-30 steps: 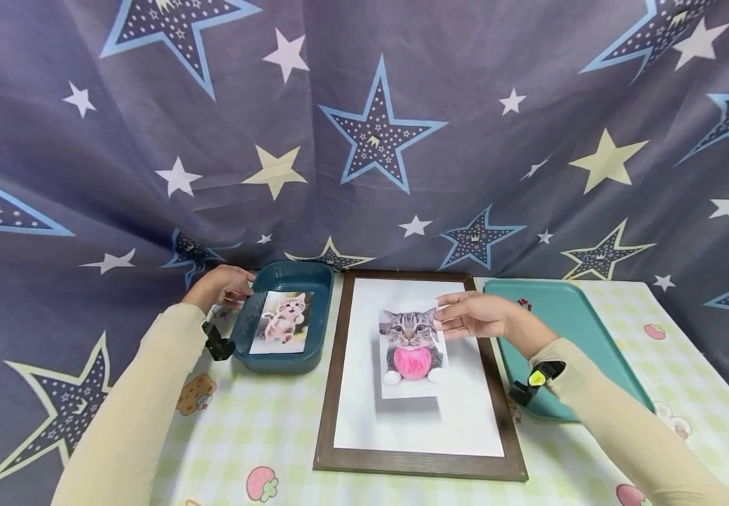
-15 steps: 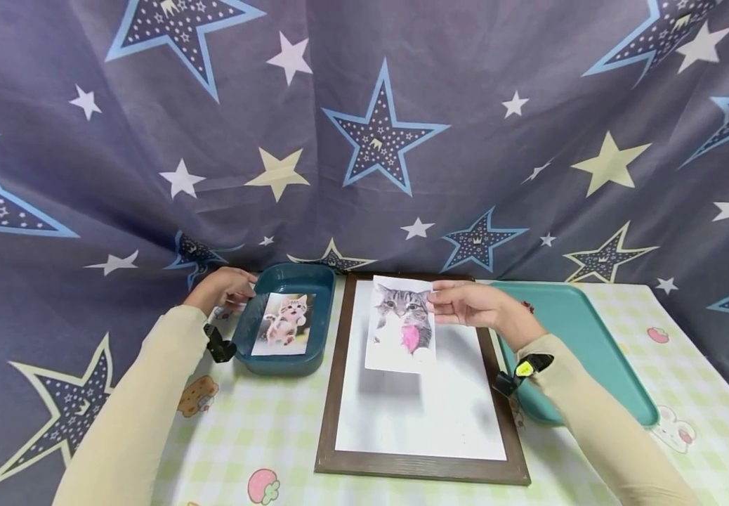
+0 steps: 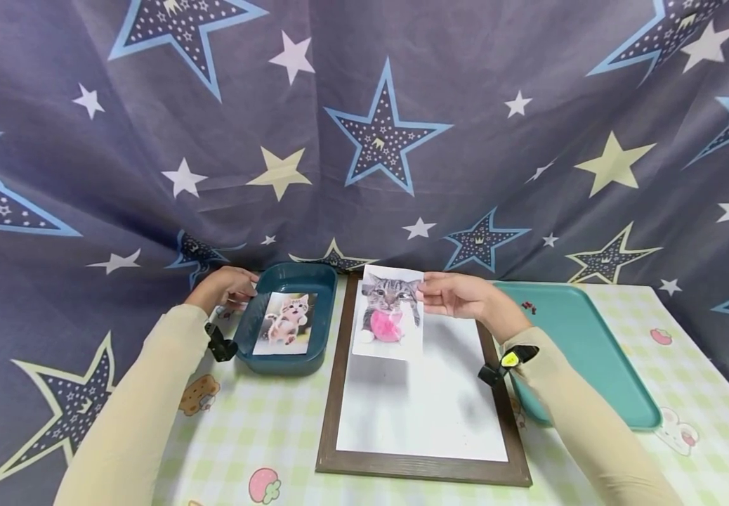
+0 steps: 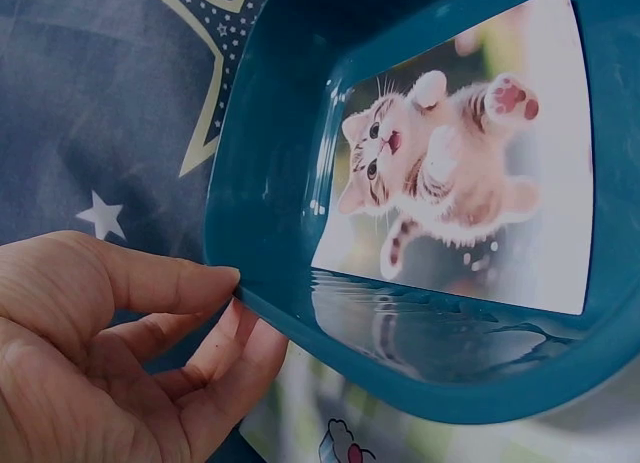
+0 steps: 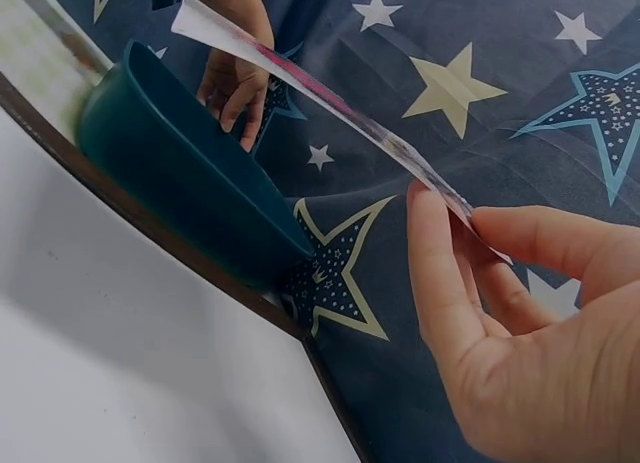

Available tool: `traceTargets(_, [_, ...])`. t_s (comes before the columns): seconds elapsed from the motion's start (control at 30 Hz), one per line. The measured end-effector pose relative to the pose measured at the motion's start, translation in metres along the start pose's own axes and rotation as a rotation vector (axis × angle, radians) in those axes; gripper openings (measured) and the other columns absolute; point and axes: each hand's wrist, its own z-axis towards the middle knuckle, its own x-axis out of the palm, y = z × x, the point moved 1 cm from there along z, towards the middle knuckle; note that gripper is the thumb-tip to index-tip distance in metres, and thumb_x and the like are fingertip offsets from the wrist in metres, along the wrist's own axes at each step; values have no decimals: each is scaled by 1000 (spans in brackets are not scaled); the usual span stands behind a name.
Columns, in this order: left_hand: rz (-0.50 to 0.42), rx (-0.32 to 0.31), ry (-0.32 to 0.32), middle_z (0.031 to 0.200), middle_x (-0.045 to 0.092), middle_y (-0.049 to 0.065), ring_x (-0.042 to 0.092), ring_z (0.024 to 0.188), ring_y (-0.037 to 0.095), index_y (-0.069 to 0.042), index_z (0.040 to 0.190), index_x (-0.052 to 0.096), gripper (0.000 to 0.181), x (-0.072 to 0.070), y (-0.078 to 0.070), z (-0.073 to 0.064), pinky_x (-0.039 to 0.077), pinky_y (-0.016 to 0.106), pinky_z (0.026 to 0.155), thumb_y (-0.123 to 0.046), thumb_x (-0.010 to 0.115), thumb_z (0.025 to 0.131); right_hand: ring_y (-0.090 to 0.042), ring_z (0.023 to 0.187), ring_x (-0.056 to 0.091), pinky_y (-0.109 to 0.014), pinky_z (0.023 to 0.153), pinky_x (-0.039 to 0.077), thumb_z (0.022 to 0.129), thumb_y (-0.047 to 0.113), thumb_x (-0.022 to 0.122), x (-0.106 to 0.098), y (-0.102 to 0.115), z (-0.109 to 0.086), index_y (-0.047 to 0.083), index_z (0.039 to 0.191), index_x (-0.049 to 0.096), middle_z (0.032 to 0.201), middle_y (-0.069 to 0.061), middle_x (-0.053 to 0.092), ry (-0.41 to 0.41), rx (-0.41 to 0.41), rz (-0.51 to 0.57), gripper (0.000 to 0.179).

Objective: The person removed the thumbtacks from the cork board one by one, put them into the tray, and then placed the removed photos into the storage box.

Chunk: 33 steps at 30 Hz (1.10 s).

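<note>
My right hand (image 3: 456,295) pinches the right edge of a photo of a grey tabby cat with a pink ball (image 3: 390,316), lifted above the white framed board (image 3: 424,407). In the right wrist view the photo (image 5: 340,108) is seen nearly edge-on between thumb and fingers. My left hand (image 4: 150,333) pinches the rim of a dark teal basin (image 4: 270,163) at its left side. Inside the basin lies a kitten photo (image 4: 450,173), tilted against the wall in the head view.
A flat teal tray (image 3: 592,351) lies right of the board, with small dark red bits (image 3: 529,307) near its back left. A checked tablecloth (image 3: 225,436) covers the table. Behind it hangs a star-patterned curtain (image 3: 364,211).
My right hand has moved left and slightly back, carrying the cat photo from over the board's middle toward its back left corner. The left hand and basin keep their place.
</note>
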Motion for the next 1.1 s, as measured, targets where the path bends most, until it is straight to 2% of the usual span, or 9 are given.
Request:
traceTargets(0.43, [-8, -4, 4, 139, 50, 19, 58, 96, 22, 0, 155, 38, 57, 1, 2, -1, 56, 40, 94, 2, 52, 100, -13, 87, 71, -28, 83, 61, 107, -1, 42, 9, 4, 20, 11, 112, 52, 93, -2, 72, -24, 21, 44, 17])
traceTargets(0.6, [-16, -5, -3, 138, 50, 19, 57, 98, 24, 1, 154, 39, 56, 0, 0, -4, 55, 43, 98, 3, 53, 99, -13, 87, 70, -28, 81, 61, 107, 1, 43, 13, 5, 29, 9, 107, 60, 93, -3, 73, -36, 31, 55, 19])
traceTargets(0.73, [-15, 3, 0, 141, 49, 21, 57, 102, 26, 2, 154, 38, 57, -1, -4, -6, 55, 44, 98, 3, 53, 99, -14, 87, 69, -28, 80, 61, 106, 1, 45, 16, 8, 38, 9, 105, 60, 92, -3, 72, -63, 36, 67, 16])
traceTargets(0.87, [-16, 3, 21, 139, 50, 20, 59, 100, 25, 1, 153, 40, 58, -3, -4, -5, 57, 42, 94, 3, 56, 97, -15, 87, 67, -28, 79, 60, 106, 2, 47, 19, 8, 47, 9, 108, 55, 92, -3, 70, -97, 46, 69, 11])
traceTargets(0.9, [-23, 4, 27, 133, 54, 20, 60, 97, 25, 1, 151, 43, 58, -5, -4, -4, 58, 40, 89, 3, 58, 96, -15, 87, 67, -28, 79, 60, 106, 2, 48, 20, 8, 49, 9, 108, 55, 92, -4, 70, -108, 49, 70, 10])
traceTargets(1.0, [-22, -5, 36, 130, 55, 19, 60, 94, 24, 0, 151, 44, 57, -5, -3, -2, 59, 38, 85, 3, 60, 96, -16, 88, 66, -29, 79, 60, 105, 2, 49, 22, 7, 54, 7, 105, 58, 93, -5, 70, -125, 57, 80, 10])
traceTargets(1.1, [-20, -13, 25, 136, 53, 20, 59, 96, 24, 0, 151, 43, 56, -4, -3, -1, 59, 37, 85, 3, 57, 97, -16, 88, 66, -29, 77, 61, 105, 3, 49, 24, 6, 58, 7, 101, 61, 92, -6, 70, -135, 61, 86, 13])
